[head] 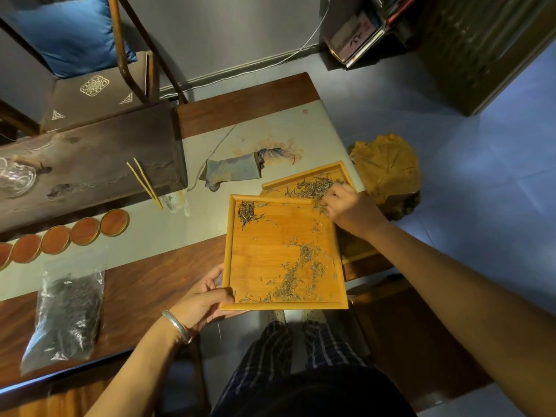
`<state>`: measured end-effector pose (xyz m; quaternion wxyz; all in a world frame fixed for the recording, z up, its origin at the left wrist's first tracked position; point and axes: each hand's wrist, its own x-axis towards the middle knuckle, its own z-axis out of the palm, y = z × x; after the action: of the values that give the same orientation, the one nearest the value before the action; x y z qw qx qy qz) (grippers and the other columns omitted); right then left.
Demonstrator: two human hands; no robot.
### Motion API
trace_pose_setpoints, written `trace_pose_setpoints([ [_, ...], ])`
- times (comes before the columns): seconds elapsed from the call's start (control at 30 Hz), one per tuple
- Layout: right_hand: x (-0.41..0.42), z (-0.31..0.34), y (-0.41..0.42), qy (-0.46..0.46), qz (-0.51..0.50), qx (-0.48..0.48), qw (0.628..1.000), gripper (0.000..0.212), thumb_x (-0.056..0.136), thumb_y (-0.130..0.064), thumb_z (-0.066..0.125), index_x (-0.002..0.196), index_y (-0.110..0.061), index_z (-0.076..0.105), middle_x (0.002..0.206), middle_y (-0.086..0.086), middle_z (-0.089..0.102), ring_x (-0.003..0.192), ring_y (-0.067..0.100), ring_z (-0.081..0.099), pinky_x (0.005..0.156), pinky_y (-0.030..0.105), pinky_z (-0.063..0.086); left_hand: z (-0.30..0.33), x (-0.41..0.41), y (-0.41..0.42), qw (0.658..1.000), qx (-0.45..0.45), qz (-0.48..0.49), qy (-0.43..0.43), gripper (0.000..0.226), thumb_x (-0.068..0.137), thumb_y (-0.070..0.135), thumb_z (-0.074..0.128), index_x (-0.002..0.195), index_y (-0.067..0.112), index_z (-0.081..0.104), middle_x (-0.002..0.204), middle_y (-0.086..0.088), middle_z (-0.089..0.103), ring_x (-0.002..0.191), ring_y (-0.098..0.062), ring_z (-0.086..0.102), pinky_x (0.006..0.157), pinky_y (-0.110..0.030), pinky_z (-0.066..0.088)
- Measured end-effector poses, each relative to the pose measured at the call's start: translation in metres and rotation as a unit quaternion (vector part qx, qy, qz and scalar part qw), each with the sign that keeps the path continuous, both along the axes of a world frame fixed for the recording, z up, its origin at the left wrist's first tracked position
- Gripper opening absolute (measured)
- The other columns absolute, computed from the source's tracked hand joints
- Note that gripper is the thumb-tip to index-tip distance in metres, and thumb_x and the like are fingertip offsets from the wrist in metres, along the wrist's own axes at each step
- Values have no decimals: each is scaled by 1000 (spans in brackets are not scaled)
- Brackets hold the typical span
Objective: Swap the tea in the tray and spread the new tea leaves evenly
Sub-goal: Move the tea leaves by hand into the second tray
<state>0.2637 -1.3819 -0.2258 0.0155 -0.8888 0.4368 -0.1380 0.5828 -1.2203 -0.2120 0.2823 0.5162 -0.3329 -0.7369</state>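
Observation:
A square wooden tray [264,236] is held off the table's near edge, with greenish-grey tea leaves [293,275] scattered in patches on it. My left hand [203,299] grips its near left corner. My right hand [350,207] rests at the tray's far right corner, fingers down in the leaves there; whether it pinches any is hidden. Behind lies a second wooden tray [304,177] with a heap of the same leaves [313,186]. A clear plastic bag of dark tea [67,311] lies on the table to the left.
On the table are a row of round red-brown coasters [85,231], a pair of bamboo tongs [144,182], a folded cloth [233,173] and a dark stone tea board [90,164] with a glass vessel [15,176]. A yellow stump stool [386,170] stands to the right.

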Motion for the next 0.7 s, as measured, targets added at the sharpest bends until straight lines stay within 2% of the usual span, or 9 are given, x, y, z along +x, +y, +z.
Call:
trace_pose_setpoints([
  [0.03, 0, 1, -1, -10, -15, 7, 1000, 14, 77, 9, 56, 78, 3, 69, 78, 19, 64, 70, 31, 62, 49, 35, 54, 1, -1, -1, 1000, -2, -4, -2, 67, 69, -12, 54, 131, 8, 42, 117, -9, 68, 90, -17, 71, 73, -19, 55],
  [0.17, 6, 10, 1, -50, -55, -4, 997, 6, 75, 5, 65, 79, 4, 69, 78, 20, 64, 69, 32, 61, 49, 30, 49, 2, -1, -2, 1000, -5, 1, -1, 68, 69, -14, 59, 132, 5, 41, 116, -9, 69, 102, -23, 67, 82, -25, 54],
  [0.27, 30, 20, 14, -94, -45, -11, 994, 11, 83, -6, 63, 89, 1, 70, 85, 16, 67, 75, 26, 62, 55, 30, 55, 2, -2, -2, 1000, -7, 6, -5, 69, 67, -13, 58, 131, 7, 42, 118, -12, 68, 103, -24, 67, 82, -24, 54],
  [0.37, 70, 30, 31, -118, 27, 74, 990, 26, 89, -17, 60, 111, -5, 66, 110, 13, 65, 99, 25, 61, 74, 34, 57, 3, -6, -3, 1000, -12, 3, -11, 74, 63, -6, 62, 133, 6, 41, 118, -11, 68, 106, -27, 65, 86, -27, 53],
  [0.43, 99, 32, 40, -78, 76, 138, 984, 36, 93, -24, 54, 127, -11, 56, 132, 11, 55, 121, 26, 49, 95, 40, 47, 3, -8, -3, 1000, -13, 3, -7, 74, 64, -6, 62, 134, 6, 41, 118, -14, 67, 106, -29, 65, 86, -28, 53],
  [0.5, 119, 29, 45, -51, 101, 149, 982, 39, 96, -25, 50, 132, -13, 50, 142, 10, 46, 130, 27, 40, 104, 42, 37, 3, -8, -2, 1000, -15, 6, -5, 71, 66, -8, 58, 133, 6, 42, 117, -15, 67, 104, -29, 65, 85, -27, 53],
  [0.6, 124, 21, 45, -15, 102, 128, 986, 35, 95, -19, 49, 129, -10, 52, 143, 12, 44, 128, 30, 41, 103, 42, 38, 1, -5, 0, 1000, -14, 13, 3, 71, 66, -10, 57, 134, 5, 42, 116, -17, 67, 103, -30, 65, 85, -29, 53],
  [0.7, 110, 16, 42, 4, 91, 104, 990, 30, 89, -12, 56, 118, -5, 59, 132, 17, 54, 118, 32, 52, 91, 42, 48, -4, 0, 5, 999, -1, 34, 29, 67, 73, -22, 53, 134, 1, 39, 104, -15, 71, 89, -27, 70, 78, -31, 57],
])
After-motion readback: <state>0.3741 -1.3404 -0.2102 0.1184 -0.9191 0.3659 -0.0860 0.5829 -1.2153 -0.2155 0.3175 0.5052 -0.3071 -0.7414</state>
